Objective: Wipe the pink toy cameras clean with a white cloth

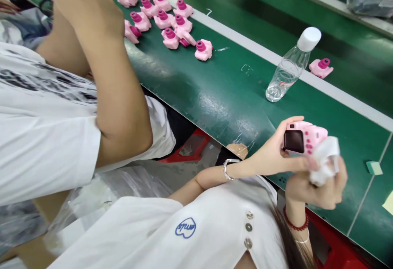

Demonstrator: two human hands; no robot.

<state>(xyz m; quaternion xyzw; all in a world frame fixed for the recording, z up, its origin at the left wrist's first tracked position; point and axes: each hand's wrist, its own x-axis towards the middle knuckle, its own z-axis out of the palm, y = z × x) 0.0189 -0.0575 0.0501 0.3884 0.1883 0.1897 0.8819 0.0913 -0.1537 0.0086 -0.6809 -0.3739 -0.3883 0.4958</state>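
Observation:
My left hand (273,154), with a silver bracelet at the wrist, grips a pink toy camera (311,136) by its left end. The camera's dark square screen and small magenta buttons face up toward me. My right hand (322,189), slightly blurred, has its fingers wrapped round a crumpled white cloth or tissue (325,158). The white material lies against the camera's right end and hides part of it. Both hands are close together over the near edge of the green table (245,93).
A clear bottle with a white cap (284,74) stands beyond my hands. Several pink cameras (170,37) lie at the upper left, another (321,68) right of the bottle. A co-worker's bare arm (116,97) fills the left. A small green-and-white block (374,168) lies right.

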